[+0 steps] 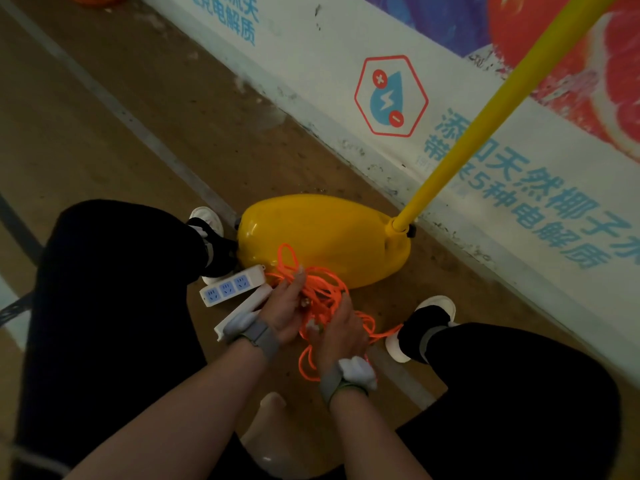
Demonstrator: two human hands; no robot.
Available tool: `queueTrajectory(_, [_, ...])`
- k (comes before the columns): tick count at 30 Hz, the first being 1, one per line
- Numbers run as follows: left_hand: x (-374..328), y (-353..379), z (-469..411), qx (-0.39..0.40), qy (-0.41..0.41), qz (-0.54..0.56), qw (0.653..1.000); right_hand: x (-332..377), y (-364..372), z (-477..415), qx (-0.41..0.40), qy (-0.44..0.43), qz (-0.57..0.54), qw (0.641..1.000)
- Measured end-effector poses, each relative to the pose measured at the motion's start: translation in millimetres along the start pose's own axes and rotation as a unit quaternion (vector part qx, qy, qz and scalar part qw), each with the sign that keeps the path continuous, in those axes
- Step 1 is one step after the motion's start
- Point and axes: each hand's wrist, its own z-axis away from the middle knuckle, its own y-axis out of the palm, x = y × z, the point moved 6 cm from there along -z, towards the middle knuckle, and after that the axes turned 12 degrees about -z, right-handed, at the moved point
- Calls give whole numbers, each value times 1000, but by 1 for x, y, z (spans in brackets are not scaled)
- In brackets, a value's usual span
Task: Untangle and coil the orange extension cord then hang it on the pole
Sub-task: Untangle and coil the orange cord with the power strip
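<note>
Both hands [311, 317] in tangled orange cord [322, 292]

**One head-worn view, angled steeply down**

The single wide-angle camera sat on the person's head and looked forward and down along both forearms. It was nearest to the left hand [282, 311] and right hand [341, 332], which met just below the frame's centre at the orange cord [322, 292], with a dark-clad knee at either side. Farther off lay the floor [138, 133]. The yellow pole [485, 119] slanted to the upper right across the printed wall [311, 64].
</note>
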Motion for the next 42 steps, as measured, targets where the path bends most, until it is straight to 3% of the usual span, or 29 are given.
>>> queueTrajectory(4, [-6,-6,0,-21,-2,29,999,5,8,4,3,-19,24,1000])
queueTrajectory(8, [-1,4,3,-10,9,-18,1000,4,13,1,-6,-68,60,996])
queueTrajectory(14, [-8,20,10,39,11,-21,999,-23,10,-8,84,42,67,993])
queueTrajectory(17, [-5,20,10,54,-10,19,998,-29,11,-10,79,55,59,994])
queueTrajectory(22, [-1,-4,-4,-53,-40,61,996,-34,16,-11,92,104,13,990])
queueTrajectory(28, [0,-20,-4,-87,-26,-97,991,-30,6,-11,52,136,-34,989])
queueTrajectory(31, [10,-16,-2,-83,-35,-274,958,-34,5,-10,48,167,-36,984])
queueTrajectory(33, [15,-17,-1,-89,-33,-332,939,-35,6,-8,44,184,-45,981])
queueTrajectory(38, [26,-20,-4,-95,-51,-322,940,-32,5,-9,38,187,-80,978])
queueTrajectory(42, [29,-21,0,-109,-115,-172,972,-25,-2,-9,29,147,-73,986])
